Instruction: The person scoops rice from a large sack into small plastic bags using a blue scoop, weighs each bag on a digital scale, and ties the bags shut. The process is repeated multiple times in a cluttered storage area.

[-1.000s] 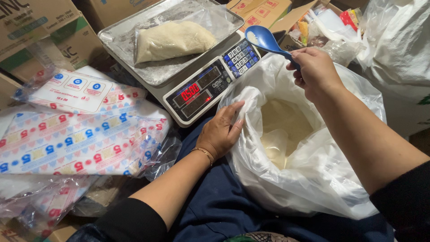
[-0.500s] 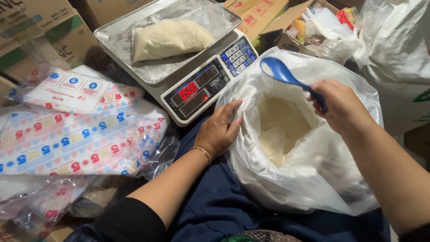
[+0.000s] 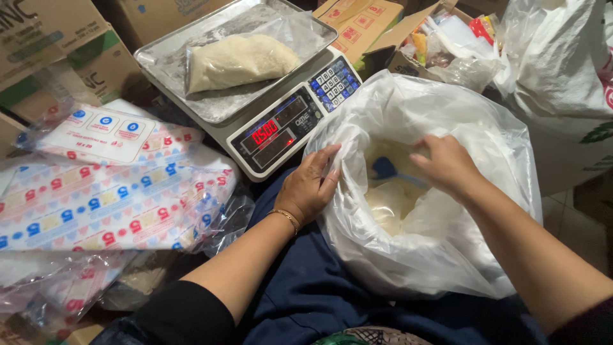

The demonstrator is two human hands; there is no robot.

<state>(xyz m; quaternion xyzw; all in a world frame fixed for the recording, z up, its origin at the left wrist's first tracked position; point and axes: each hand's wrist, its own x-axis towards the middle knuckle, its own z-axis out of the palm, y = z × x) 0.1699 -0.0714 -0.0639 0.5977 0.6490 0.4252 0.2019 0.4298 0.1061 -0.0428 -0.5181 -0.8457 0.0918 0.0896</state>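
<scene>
Big sack (image 3: 440,255): a large clear plastic bag takes up the lower right of the frame, its mouth open upward, with pale flour-like powder (image 3: 389,204) inside.
White sack (image 3: 555,70): another bulky bag stands at the upper right edge, beside the big sack.
Cardboard boxes (image 3: 45,45): brown cartons line the upper left and top; one open carton (image 3: 440,38) at top centre right holds assorted packets.
Printed bags (image 3: 108,204): a heap of flat plastic packaging with red and blue markings fills the left of the frame, just left of the scale.
Scale (image 3: 281,131): a digital weighing scale sits at upper centre, its red-lit display and keypad facing the person, touching the big sack's rim.
Scale tray (image 3: 172,64): a metal pan on top of the scale, dusted with powder.
Filled pouch (image 3: 239,61): a small clear bag of the same pale powder lies flat in the tray.
Left hand (image 3: 310,188): centre of the frame, fingers curled over the sack's near rim, grasping the plastic and holding the mouth open; a thin bracelet (image 3: 284,217) circles the wrist.
Right hand (image 3: 447,166): right of centre, reaching down into the sack, fingers closed on the handle of the scoop.
Blue scoop (image 3: 385,168): a small blue plastic spoon inside the sack, bowl down at the powder, between the two hands.
</scene>
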